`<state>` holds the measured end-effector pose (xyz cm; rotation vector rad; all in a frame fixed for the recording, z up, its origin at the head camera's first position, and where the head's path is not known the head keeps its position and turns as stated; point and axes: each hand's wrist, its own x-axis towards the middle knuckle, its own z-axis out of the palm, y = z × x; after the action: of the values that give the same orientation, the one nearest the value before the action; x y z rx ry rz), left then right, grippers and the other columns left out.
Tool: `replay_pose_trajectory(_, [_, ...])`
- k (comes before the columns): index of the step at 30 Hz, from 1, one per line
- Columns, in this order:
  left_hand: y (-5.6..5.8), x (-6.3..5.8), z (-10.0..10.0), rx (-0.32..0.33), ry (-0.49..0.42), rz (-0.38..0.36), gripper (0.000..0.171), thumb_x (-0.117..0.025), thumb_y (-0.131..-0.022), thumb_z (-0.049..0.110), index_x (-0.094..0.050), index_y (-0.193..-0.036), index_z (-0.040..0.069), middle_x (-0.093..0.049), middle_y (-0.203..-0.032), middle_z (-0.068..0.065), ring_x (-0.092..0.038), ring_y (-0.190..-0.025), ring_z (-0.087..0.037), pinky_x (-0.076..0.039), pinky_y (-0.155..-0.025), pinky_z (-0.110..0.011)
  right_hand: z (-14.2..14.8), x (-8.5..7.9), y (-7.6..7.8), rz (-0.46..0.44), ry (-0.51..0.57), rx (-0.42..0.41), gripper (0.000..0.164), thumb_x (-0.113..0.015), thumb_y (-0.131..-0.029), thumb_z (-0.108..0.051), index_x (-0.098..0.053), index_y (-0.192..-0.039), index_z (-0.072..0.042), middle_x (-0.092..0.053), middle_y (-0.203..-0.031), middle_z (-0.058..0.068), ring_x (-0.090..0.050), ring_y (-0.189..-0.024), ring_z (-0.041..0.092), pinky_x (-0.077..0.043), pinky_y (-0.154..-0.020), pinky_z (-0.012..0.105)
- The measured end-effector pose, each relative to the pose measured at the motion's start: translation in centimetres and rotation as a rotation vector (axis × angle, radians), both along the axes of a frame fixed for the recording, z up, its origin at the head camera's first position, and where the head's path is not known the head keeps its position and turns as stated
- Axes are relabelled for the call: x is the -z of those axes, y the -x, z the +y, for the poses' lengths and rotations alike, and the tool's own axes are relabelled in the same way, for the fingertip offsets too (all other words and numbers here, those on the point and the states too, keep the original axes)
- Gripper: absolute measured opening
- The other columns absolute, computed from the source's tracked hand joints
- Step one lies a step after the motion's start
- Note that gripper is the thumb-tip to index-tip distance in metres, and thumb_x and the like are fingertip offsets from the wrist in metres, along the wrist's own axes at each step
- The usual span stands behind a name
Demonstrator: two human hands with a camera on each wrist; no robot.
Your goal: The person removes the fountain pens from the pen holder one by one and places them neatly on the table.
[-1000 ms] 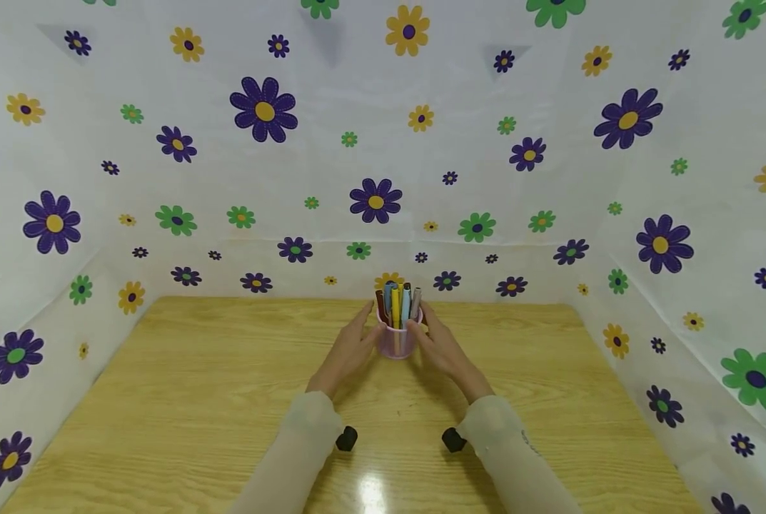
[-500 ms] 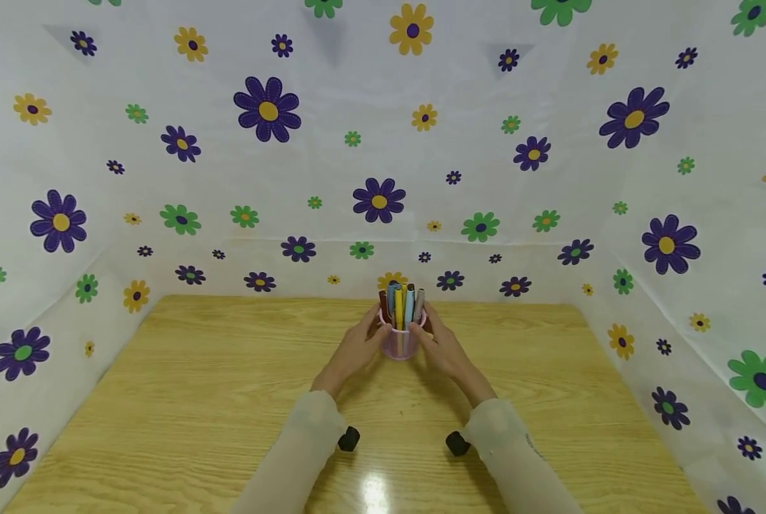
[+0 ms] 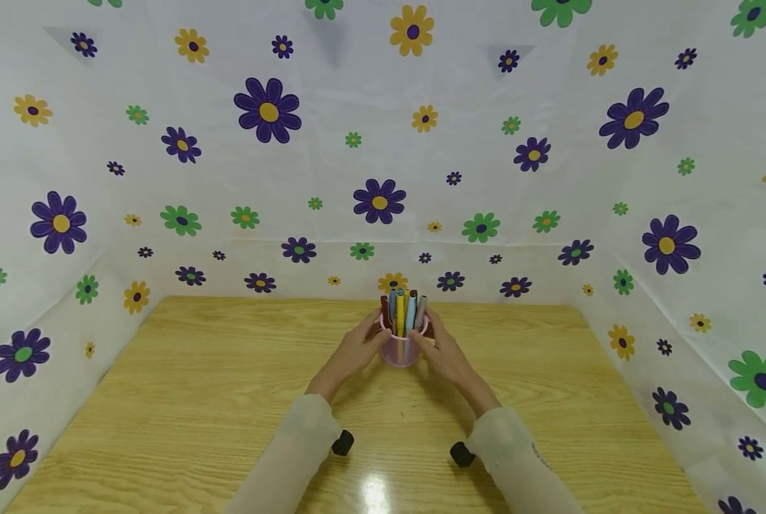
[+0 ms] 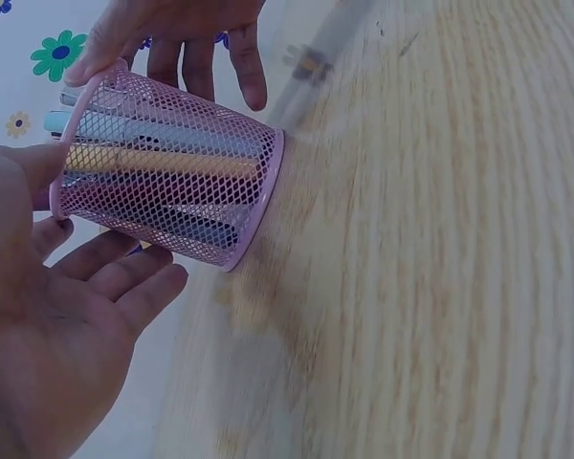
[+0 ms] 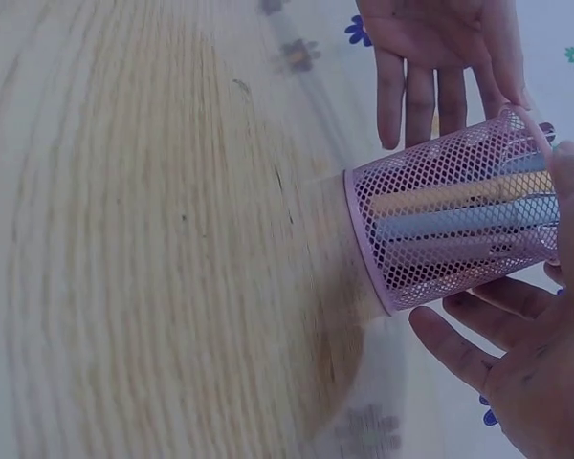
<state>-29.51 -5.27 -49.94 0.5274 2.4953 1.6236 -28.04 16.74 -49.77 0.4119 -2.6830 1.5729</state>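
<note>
Flower-printed white cloth [image 3: 318,164] surrounds the wooden table [image 3: 196,378]. From the head view, we see the left hand [image 3: 355,348] and right hand [image 3: 445,350] holding the pink mesh cup [image 3: 400,353] of pens [image 3: 400,314] between them, near the table's far edge; it has come slightly nearer us than half a second ago. From the left wrist, we see both thumbs at its rim, fingers spread loosely alongside. From the right wrist, we cannot tell whether its base touches wood.
</note>
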Motion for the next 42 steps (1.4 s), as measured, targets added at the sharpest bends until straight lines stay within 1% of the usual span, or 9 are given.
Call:
replay_pose_trajectory(7, [-0.5, -0.2, -0.4, 0.039, -0.017, -0.010, 0.066, -0.053, -0.109, 0.035, -0.024, -0.166, 0.018, -0.045, -0.156, -0.020, -0.047, -0.142, -0.036, -0.039, -0.116, -0.052, -0.2, 0.1, -0.7, 0.001, 0.000, -0.002, 0.069, -0.054, -0.109, -0.038, -0.019, -0.164, -0.014, -0.054, -0.141, 0.021, -0.053, -0.130, 0.037, -0.044, -0.108, 0.061])
replay_pose_trajectory(10, [-0.8, -0.3, -0.6, 0.039, 0.002, -0.011, 0.066, -0.053, -0.109, 0.036, -0.024, -0.166, 0.019, -0.045, -0.156, -0.019, -0.048, -0.141, -0.036, -0.039, -0.116, -0.051, -0.2, 0.0, -1.0, 0.000, -0.002, -0.007, 0.069, -0.054, -0.109, -0.037, -0.018, -0.163, -0.012, -0.054, -0.138, 0.020, -0.053, -0.129, 0.036, -0.045, -0.108, 0.060])
replay_pose_trajectory(15, [-1.5, -0.3, -0.8, 0.051, 0.018, 0.011, 0.066, -0.054, -0.109, 0.036, -0.025, -0.166, 0.017, -0.047, -0.154, -0.021, -0.050, -0.139, -0.038, -0.040, -0.115, -0.052, -0.3, -0.2, -1.7, 0.006, -0.001, -0.013, 0.068, -0.055, -0.109, -0.036, -0.021, -0.162, -0.010, -0.055, -0.137, 0.020, -0.053, -0.128, 0.035, -0.045, -0.108, 0.059])
replay_pose_trajectory(20, [-2.2, -0.2, -1.0, 0.061, -0.017, 0.033, 0.064, -0.054, -0.109, 0.030, -0.027, -0.165, 0.014, -0.046, -0.155, -0.024, -0.051, -0.137, -0.041, -0.041, -0.114, -0.053, -0.5, -0.2, -2.5, 0.003, 0.023, -0.043, 0.067, -0.054, -0.109, -0.034, -0.020, -0.161, -0.007, -0.053, -0.139, 0.021, -0.052, -0.129, 0.035, -0.045, -0.110, 0.057])
replay_pose_trajectory(23, [-2.7, -0.2, -1.1, 0.070, -0.047, 0.019, 0.064, -0.055, -0.109, 0.027, -0.026, -0.165, 0.013, -0.045, -0.156, -0.024, -0.051, -0.137, -0.042, -0.041, -0.114, -0.054, -0.6, -0.1, -2.9, 0.001, 0.037, -0.060, 0.067, -0.053, -0.110, -0.032, -0.019, -0.161, -0.006, -0.052, -0.139, 0.022, -0.052, -0.129, 0.034, -0.045, -0.111, 0.055])
replay_pose_trajectory(27, [-3.2, -0.2, -1.1, 0.092, -0.075, 0.005, 0.064, -0.054, -0.110, 0.025, -0.025, -0.165, 0.011, -0.045, -0.155, -0.026, -0.050, -0.137, -0.043, -0.040, -0.115, -0.055, -0.7, 0.1, -3.4, 0.017, 0.047, -0.048, 0.064, -0.054, -0.110, -0.030, -0.023, -0.159, -0.006, -0.054, -0.137, 0.022, -0.053, -0.128, 0.035, -0.046, -0.110, 0.056])
replay_pose_trajectory(32, [-3.9, -0.2, -1.4, 0.112, -0.093, -0.014, 0.065, -0.053, -0.110, 0.024, -0.022, -0.165, 0.006, -0.044, -0.155, -0.028, -0.047, -0.139, -0.045, -0.038, -0.115, -0.058, -0.9, 0.2, -4.2, 0.030, 0.055, -0.041, 0.062, -0.055, -0.109, -0.029, -0.025, -0.158, -0.005, -0.055, -0.135, 0.021, -0.054, -0.125, 0.034, -0.048, -0.108, 0.055])
replay_pose_trajectory(37, [-4.6, -0.3, -1.8, 0.133, -0.102, -0.043, 0.065, -0.052, -0.111, 0.024, -0.020, -0.165, 0.005, -0.042, -0.155, -0.029, -0.045, -0.140, -0.046, -0.038, -0.115, -0.059, -1.2, 0.1, -5.1, 0.026, 0.052, -0.030, 0.062, -0.057, -0.108, -0.028, -0.026, -0.157, -0.004, -0.056, -0.135, 0.019, -0.055, -0.125, 0.033, -0.050, -0.106, 0.055])
replay_pose_trajectory(42, [-5.1, -0.3, -2.2, 0.172, -0.120, -0.072, 0.065, -0.050, -0.111, 0.023, -0.017, -0.164, 0.003, -0.041, -0.155, -0.031, -0.043, -0.141, -0.047, -0.038, -0.115, -0.059, -1.5, 0.0, -6.0, 0.021, 0.068, -0.033, 0.061, -0.060, -0.107, -0.025, -0.029, -0.155, -0.004, -0.057, -0.132, 0.019, -0.056, -0.122, 0.033, -0.052, -0.104, 0.055])
